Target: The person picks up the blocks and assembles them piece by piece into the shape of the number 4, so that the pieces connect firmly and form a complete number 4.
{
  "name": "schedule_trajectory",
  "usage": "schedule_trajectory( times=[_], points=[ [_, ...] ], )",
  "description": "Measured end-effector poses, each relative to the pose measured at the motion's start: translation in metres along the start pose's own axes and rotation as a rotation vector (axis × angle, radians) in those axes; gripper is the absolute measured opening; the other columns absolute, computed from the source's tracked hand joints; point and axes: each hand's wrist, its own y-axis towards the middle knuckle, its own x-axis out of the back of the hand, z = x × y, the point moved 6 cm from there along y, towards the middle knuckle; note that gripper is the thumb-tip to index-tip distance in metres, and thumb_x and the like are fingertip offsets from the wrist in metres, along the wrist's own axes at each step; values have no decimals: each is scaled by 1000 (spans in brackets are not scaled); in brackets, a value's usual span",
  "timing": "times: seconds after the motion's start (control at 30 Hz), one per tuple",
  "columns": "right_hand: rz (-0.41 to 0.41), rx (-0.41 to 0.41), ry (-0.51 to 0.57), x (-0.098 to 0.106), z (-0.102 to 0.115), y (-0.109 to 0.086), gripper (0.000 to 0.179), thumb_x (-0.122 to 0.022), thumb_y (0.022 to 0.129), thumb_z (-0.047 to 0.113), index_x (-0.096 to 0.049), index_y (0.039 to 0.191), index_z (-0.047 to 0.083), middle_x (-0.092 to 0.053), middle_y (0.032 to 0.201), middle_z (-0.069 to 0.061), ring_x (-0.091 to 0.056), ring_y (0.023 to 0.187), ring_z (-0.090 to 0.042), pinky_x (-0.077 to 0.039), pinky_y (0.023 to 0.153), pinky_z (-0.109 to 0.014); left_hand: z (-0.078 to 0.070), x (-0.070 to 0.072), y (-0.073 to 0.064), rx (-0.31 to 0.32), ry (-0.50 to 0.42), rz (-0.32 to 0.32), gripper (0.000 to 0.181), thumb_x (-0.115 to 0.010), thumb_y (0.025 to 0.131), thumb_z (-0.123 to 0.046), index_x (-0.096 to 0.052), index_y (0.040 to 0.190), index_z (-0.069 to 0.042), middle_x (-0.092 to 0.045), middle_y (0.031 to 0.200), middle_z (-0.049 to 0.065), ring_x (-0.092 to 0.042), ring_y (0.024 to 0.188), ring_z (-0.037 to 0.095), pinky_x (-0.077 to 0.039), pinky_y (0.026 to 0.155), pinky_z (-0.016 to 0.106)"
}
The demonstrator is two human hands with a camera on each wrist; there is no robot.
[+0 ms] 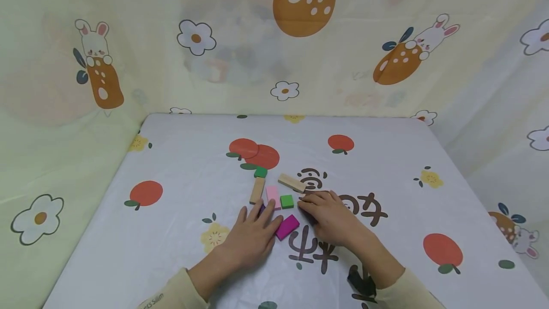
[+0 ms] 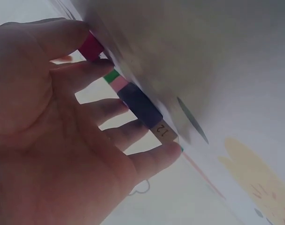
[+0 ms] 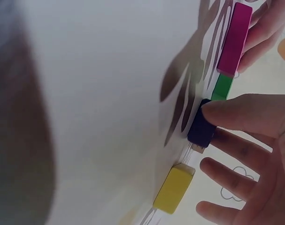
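Note:
My left hand [image 1: 250,235] rests with spread fingers over the near left of a group of small blocks. Its fingertips touch a pink block [image 1: 272,193] and lie beside a magenta block [image 1: 287,227]. Partly hidden under these fingers is a dark blue block [image 2: 140,104]; a plain wooden block [image 2: 164,133] printed with 12 shows past it. On the other side, my right hand [image 1: 332,218] pinches another dark blue block [image 3: 201,124] between thumb and forefinger. A yellow block [image 3: 174,188] lies by its outer fingers, hidden in the head view. Between the hands sits a green block [image 1: 287,201].
Farther off lie a slanted plain wooden block [image 1: 292,182], an upright-pointing wooden one [image 1: 257,190] and a second green block [image 1: 260,172]. The white tablecloth [image 1: 171,252] is printed with fruit, flowers and brown characters. Patterned curtains [image 1: 240,70] stand behind and at both sides.

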Motion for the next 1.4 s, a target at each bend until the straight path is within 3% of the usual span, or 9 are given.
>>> schedule_trajectory(
  times=[0.33, 0.77, 1.4],
  points=[
    [-45, -11, 24, 11, 4, -12, 61, -81, 84, 16, -63, 141, 9, -63, 140, -11, -54, 134, -32, -44, 114, -51, 1, 0, -2, -9, 7, -12, 54, -48, 107, -40, -42, 159, -26, -24, 172, 6, -20, 159, 37, -31, 120, 63],
    [18, -28, 51, 19, 22, -30, 62, -82, 85, 23, -62, 143, 14, -61, 142, -9, -59, 131, -32, -50, 109, -53, 0, -2, -2, -16, -1, -15, 55, -48, 107, -39, -42, 159, -26, -24, 172, 7, -21, 159, 37, -34, 119, 62],
    [34, 58, 22, 9, 43, -48, 59, -83, 85, 30, -66, 139, 15, -66, 132, -6, -64, 119, -26, -54, 104, -48, -1, 1, -2, -19, 7, -37, 55, -50, 106, -39, -44, 158, -25, -26, 172, 7, -23, 158, 38, -34, 119, 62]
  ],
)
